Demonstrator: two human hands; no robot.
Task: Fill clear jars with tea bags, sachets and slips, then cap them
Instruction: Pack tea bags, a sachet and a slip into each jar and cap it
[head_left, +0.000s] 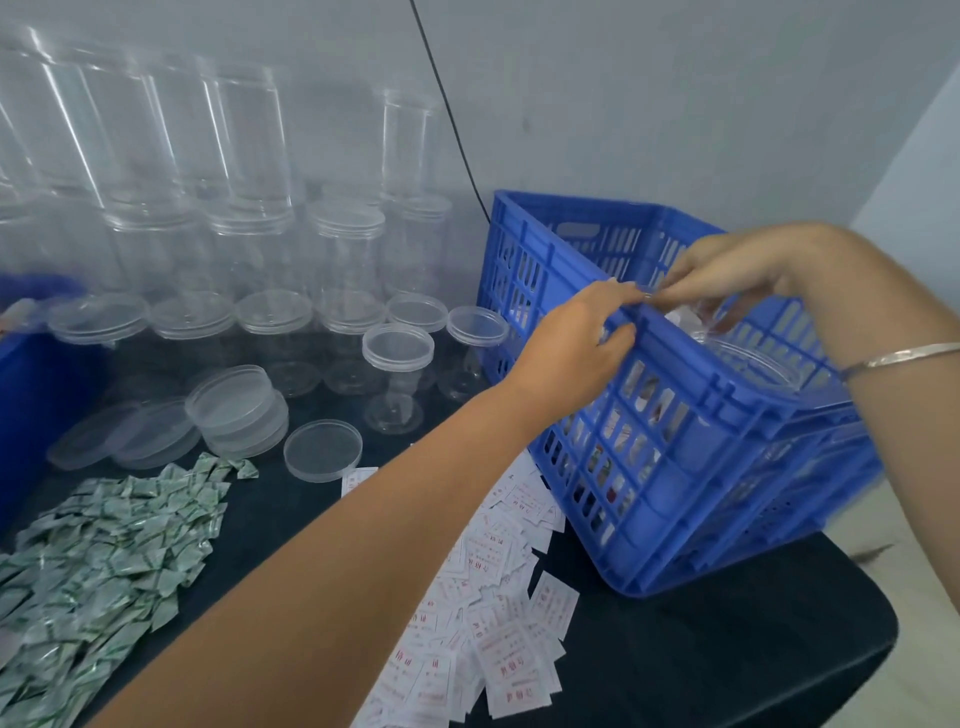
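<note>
Left hand (576, 338) grips the blue crate (675, 467) by its rim. Right hand (727, 275) meets it fingertip to fingertip; its hold cannot be determined. A clear jar (748, 364) sits inside the crate, below. Recommendation: steady the crate and keep the jar clear of the rim.

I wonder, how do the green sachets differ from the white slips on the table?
The green sachets are greenish and crinkled; the white slips are white with red print and flat. The sachets are heaped at the left of the table; the slips spread beside the blue crate. Both lie loose on the dark tabletop.
</note>
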